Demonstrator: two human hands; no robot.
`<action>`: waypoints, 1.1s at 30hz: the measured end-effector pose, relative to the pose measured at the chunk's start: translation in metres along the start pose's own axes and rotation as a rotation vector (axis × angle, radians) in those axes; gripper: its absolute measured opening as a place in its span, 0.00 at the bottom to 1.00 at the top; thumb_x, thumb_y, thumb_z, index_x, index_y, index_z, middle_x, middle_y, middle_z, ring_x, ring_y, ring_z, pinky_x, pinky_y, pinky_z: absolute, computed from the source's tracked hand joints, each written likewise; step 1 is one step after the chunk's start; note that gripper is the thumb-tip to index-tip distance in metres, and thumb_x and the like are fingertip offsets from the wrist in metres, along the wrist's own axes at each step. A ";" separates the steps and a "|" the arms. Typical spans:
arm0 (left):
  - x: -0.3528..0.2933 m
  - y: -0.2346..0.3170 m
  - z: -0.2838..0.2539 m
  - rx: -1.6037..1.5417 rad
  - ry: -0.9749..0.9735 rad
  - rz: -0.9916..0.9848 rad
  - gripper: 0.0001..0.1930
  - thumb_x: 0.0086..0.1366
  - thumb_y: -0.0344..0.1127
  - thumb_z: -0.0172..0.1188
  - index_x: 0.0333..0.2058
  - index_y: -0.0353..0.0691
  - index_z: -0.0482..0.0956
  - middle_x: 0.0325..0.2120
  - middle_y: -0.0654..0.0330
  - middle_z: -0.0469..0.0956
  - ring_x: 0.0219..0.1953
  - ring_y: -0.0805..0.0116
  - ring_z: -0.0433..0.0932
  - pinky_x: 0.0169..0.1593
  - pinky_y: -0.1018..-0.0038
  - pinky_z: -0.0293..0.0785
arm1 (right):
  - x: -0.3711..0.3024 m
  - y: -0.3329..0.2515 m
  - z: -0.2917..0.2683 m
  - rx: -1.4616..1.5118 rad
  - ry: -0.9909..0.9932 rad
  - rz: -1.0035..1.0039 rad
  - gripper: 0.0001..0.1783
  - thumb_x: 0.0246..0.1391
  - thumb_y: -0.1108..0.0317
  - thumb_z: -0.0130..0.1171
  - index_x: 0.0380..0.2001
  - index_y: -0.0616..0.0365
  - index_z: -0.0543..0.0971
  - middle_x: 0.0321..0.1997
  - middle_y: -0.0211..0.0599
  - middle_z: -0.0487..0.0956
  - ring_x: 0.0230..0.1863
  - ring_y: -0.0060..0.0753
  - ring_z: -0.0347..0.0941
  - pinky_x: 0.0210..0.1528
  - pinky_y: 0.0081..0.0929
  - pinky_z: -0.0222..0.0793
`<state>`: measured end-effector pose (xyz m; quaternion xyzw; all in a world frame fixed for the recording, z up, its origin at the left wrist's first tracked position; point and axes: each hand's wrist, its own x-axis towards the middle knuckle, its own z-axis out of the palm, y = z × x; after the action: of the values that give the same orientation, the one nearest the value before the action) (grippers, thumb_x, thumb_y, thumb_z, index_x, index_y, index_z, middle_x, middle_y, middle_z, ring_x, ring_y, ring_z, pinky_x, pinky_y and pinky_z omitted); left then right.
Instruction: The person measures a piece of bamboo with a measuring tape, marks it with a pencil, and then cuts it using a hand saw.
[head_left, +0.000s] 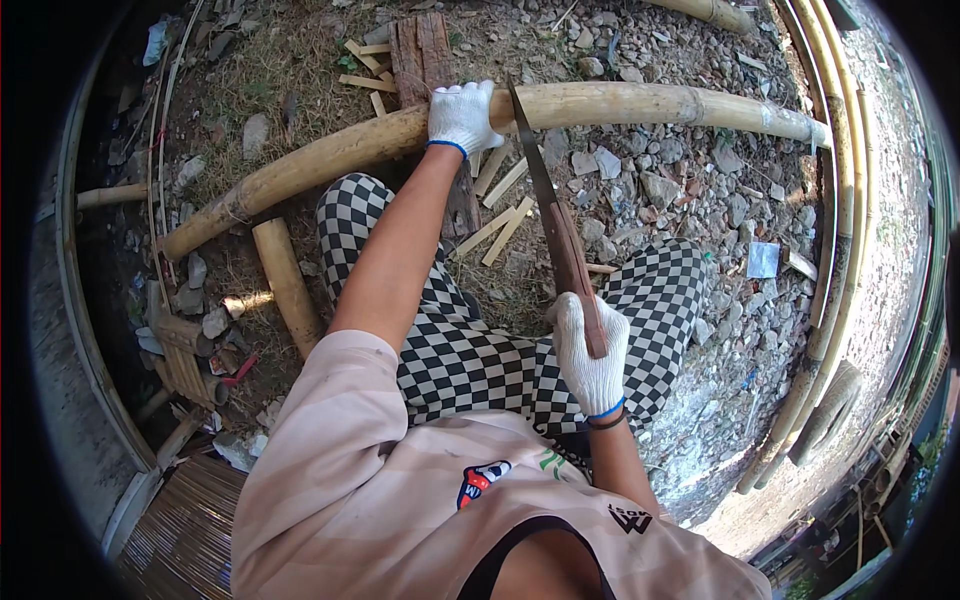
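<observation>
My left hand (464, 118), in a white knitted glove, is closed around a long bamboo pole (620, 104), which crosses in front of me. A hand saw (540, 165) with a dark tapering blade and brown wooden handle is in my gloved right hand (592, 355), its fingers wrapped round the grip. The blade's narrow far end meets the pole just right of my left hand; I cannot tell how deep it sits. Under the pole, near my left hand, lies a rough wooden block (420, 55).
Split bamboo strips (509, 228) lie between my knees and beyond the pole. A short bamboo piece (285, 280) rests by my left knee. Rubble (660, 188) covers the ground at right, bordered by long bamboo poles (848, 200). A woven bamboo panel (185, 520) is at lower left.
</observation>
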<state>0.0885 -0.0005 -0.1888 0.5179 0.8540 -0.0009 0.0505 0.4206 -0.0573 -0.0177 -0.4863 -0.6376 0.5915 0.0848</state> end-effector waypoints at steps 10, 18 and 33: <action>-0.006 0.016 0.013 -0.059 0.086 0.013 0.31 0.43 0.55 0.79 0.44 0.47 0.81 0.39 0.55 0.85 0.45 0.53 0.86 0.51 0.55 0.77 | 0.165 0.009 0.059 -0.061 0.118 -0.209 0.28 0.69 0.46 0.62 0.39 0.68 0.85 0.23 0.52 0.82 0.26 0.41 0.81 0.35 0.38 0.75; 0.019 0.016 -0.002 -0.131 0.015 0.016 0.32 0.42 0.52 0.82 0.45 0.47 0.82 0.41 0.54 0.85 0.47 0.55 0.85 0.52 0.57 0.76 | 0.176 0.065 0.071 -0.024 0.233 -0.432 0.20 0.69 0.55 0.61 0.34 0.63 0.82 0.21 0.49 0.76 0.20 0.45 0.71 0.28 0.38 0.69; 0.032 0.006 -0.003 -0.110 0.000 0.038 0.31 0.43 0.51 0.80 0.46 0.46 0.83 0.41 0.53 0.86 0.47 0.51 0.86 0.53 0.56 0.78 | 0.183 0.037 0.072 -0.038 0.202 -0.346 0.21 0.70 0.51 0.62 0.40 0.63 0.83 0.28 0.53 0.82 0.30 0.60 0.80 0.36 0.41 0.75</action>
<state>0.0793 0.0306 -0.1883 0.5307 0.8426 0.0471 0.0790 0.2968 0.0194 -0.1548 -0.4279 -0.7108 0.5042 0.2398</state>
